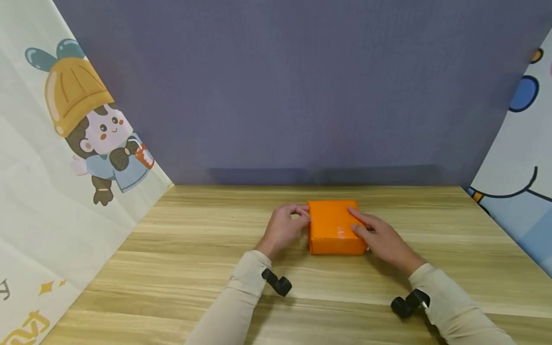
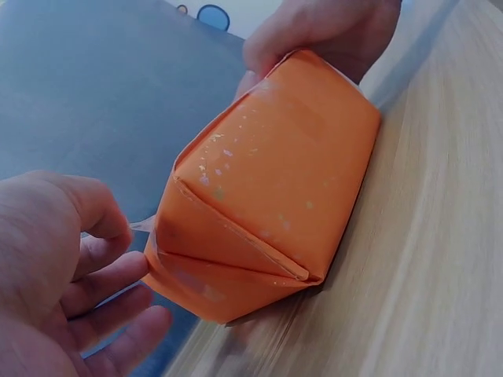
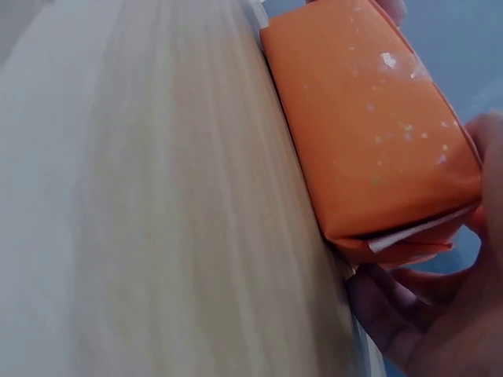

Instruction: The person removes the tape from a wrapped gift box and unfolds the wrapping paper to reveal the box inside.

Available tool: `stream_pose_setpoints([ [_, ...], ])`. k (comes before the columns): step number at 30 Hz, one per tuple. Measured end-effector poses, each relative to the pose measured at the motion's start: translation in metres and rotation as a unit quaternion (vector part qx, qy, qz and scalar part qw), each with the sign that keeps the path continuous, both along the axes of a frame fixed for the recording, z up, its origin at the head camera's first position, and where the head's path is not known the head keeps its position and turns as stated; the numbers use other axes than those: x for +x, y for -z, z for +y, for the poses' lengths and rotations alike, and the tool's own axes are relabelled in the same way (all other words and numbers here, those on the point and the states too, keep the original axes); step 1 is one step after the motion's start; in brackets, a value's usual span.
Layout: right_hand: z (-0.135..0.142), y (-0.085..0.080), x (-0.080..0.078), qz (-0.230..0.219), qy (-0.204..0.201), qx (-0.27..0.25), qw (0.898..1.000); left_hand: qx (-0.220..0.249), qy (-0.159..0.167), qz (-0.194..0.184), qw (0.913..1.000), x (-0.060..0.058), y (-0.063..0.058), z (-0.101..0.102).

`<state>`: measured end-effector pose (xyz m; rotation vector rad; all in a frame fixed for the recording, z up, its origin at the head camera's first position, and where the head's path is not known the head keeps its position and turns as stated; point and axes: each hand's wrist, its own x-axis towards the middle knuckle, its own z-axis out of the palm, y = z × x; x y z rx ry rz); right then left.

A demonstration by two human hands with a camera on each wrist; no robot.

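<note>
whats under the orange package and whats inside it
The orange package sits on the wooden table; the wood directly beneath it is covered. Its folded wrapping hides the inside, so any contents cannot be seen.

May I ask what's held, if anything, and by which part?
Right hand grips orange package at right end; left hand pinches clear strip at left.

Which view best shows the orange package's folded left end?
The left wrist view: it faces the folded left end, showing its creases. The head view barely shows it, beside the left hand; the right wrist view hides it, showing the opposite end.
</note>
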<state>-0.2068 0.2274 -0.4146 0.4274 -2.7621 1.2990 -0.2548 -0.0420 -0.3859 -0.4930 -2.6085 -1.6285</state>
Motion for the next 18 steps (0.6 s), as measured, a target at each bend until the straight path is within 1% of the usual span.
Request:
stream_pose_setpoints([
  [3, 0.0005, -0.0004, -0.0003, 0.004, 0.002, 0.016, 1.0, 0.006, 0.0, -0.009, 0.9999, -0.0005, 0.0006, 0.0],
  [7, 0.0009, -0.0018, -0.0012, 0.008, 0.0, 0.023, 1.0, 0.016, 0.004, -0.018, 0.9997, -0.0022, 0.0017, -0.0013],
  [14, 0.0021, -0.0025, -0.0023, 0.002, -0.001, 0.017, 1.0, 0.06, 0.019, -0.05, 0.9968, -0.0026, 0.0014, -0.003],
  [18, 0.0035, -0.0015, -0.0027, 0.003, 0.001, 0.017, 1.0, 0.081, 0.022, -0.059, 0.9947, -0.0026, 0.0021, -0.0025],
])
